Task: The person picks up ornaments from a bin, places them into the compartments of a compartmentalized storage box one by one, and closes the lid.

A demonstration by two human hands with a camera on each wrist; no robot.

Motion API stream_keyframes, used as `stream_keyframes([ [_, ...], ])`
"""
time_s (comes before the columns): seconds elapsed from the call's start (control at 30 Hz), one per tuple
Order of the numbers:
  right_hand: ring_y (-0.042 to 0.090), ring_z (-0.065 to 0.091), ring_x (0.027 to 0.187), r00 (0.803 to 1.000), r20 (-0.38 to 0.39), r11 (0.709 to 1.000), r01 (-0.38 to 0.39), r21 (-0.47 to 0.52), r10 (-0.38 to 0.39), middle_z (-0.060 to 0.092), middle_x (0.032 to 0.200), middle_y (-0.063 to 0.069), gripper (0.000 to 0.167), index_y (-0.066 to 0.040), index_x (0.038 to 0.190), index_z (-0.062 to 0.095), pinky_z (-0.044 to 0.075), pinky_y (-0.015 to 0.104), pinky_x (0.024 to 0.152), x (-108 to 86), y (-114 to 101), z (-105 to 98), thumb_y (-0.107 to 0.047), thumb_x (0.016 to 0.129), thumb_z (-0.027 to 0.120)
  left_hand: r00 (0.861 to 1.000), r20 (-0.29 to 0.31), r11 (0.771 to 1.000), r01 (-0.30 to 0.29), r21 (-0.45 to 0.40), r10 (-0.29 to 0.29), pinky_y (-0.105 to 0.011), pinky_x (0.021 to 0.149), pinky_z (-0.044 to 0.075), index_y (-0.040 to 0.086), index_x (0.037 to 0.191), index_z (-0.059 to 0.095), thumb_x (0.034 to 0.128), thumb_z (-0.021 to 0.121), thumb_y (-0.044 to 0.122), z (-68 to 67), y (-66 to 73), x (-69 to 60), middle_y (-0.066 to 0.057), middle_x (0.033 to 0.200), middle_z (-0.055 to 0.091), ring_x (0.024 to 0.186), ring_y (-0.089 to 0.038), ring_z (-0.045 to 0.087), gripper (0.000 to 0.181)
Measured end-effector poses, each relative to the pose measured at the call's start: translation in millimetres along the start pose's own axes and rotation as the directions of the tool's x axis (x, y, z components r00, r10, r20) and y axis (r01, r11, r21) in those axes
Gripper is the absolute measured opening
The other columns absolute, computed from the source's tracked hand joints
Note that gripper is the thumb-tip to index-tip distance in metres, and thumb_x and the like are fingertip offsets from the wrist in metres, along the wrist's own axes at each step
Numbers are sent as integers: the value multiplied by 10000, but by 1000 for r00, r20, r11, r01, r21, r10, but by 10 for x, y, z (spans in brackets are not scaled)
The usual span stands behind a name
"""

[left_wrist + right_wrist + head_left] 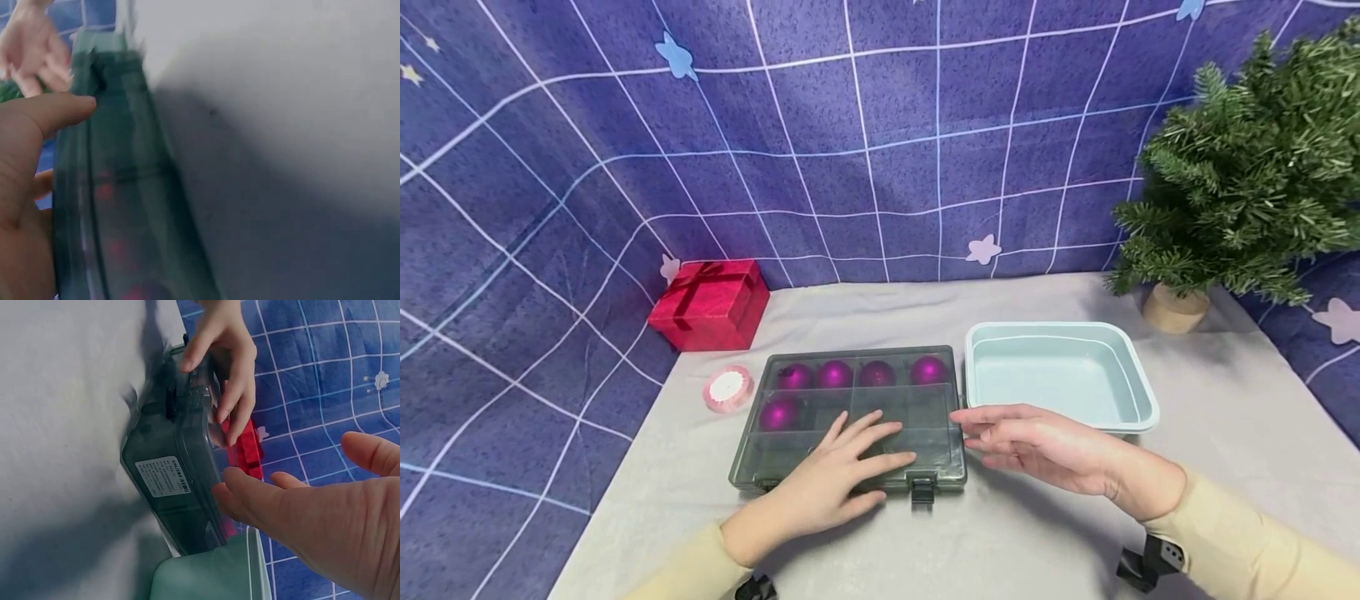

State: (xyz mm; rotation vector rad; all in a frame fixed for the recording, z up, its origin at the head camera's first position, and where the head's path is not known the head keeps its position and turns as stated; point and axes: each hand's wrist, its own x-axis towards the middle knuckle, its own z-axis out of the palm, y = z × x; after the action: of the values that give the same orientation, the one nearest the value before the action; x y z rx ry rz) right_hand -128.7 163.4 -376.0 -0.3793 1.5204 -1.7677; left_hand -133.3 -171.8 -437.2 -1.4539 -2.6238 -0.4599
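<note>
A dark translucent compartment box lies on the table with its lid down. Several shiny purple balls show through the lid, most in the back row and one in the row before it. My left hand rests on the front middle of the lid, fingers spread. At the box's right edge is my right hand, its fingers extended; whether the fingertips touch the lid I cannot tell. A black latch juts out at the box's front right. The right wrist view shows a white printed label on the box's side.
A pale blue plastic tub stands right beside the box. To the left lie a pink ribbon roll and a red gift box. A small artificial tree stands at the back right, before a blue gridded cloth.
</note>
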Motion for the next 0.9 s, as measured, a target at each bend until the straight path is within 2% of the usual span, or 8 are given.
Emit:
stream_keyframes([
  [0.1, 472, 204, 1480, 1000, 1, 1000, 0, -7, 1, 153, 1648, 264, 648, 60, 1565, 289, 116, 584, 1188, 3, 0, -1, -165, 1004, 521, 998, -7, 995, -55, 88, 56, -785, 1022, 274, 333, 1514, 500, 896, 787, 283, 69, 21, 40, -68, 1590, 384, 1473, -396, 294, 684],
  [0.2, 470, 196, 1483, 1000, 2, 1000, 2, -10, -2, 155, 1651, 253, 647, 54, 1565, 295, 122, 583, 1188, 8, -8, 3, -168, 1003, 525, 997, -8, 984, -79, 159, 81, -773, 1017, 302, 338, 1533, 472, 891, 782, 254, 106, 44, 68, -70, 1589, 379, 1471, -391, 302, 718],
  [0.37, 453, 190, 1490, 1000, -1, 1000, 12, 2, -12, 160, 1649, 258, 637, 65, 1560, 298, 147, 570, 1192, 11, -11, 5, -156, 1007, 524, 996, -13, 979, -81, 187, 85, -763, 1020, 313, 345, 1550, 441, 886, 770, 182, 129, 47, 100, -75, 1580, 390, 1465, -394, 316, 759],
  [0.67, 441, 186, 1494, 1000, 0, 999, 28, 21, -28, 177, 1639, 275, 615, 80, 1548, 309, 172, 552, 1193, 7, 27, 24, -148, 1017, 518, 996, 2, 968, -85, 237, 87, -760, 1030, 304, 352, 1551, 434, 901, 754, 202, 171, 29, 99, -67, 1597, 365, 1480, -382, 291, 740],
  [0.77, 445, 273, 1466, 999, -18, 999, 32, 15, -32, 239, 1618, 272, 580, 91, 1521, 352, 197, 557, 1188, -4, 62, 18, -126, 1007, 510, 997, 4, 970, -80, 230, 81, -761, 1032, 300, 355, 1556, 426, 905, 756, 207, 170, 33, 91, -62, 1602, 357, 1482, -382, 284, 744],
  [0.9, 383, 510, 1317, 999, -47, 999, 29, 32, -28, 478, 1450, 258, 516, 123, 1456, 402, 346, 501, 1139, -44, 165, -17, -93, 997, 498, 997, -3, 969, -77, 235, 79, -756, 1033, 304, 357, 1554, 427, 907, 749, 211, 170, 39, 90, -59, 1603, 360, 1482, -380, 287, 738],
])
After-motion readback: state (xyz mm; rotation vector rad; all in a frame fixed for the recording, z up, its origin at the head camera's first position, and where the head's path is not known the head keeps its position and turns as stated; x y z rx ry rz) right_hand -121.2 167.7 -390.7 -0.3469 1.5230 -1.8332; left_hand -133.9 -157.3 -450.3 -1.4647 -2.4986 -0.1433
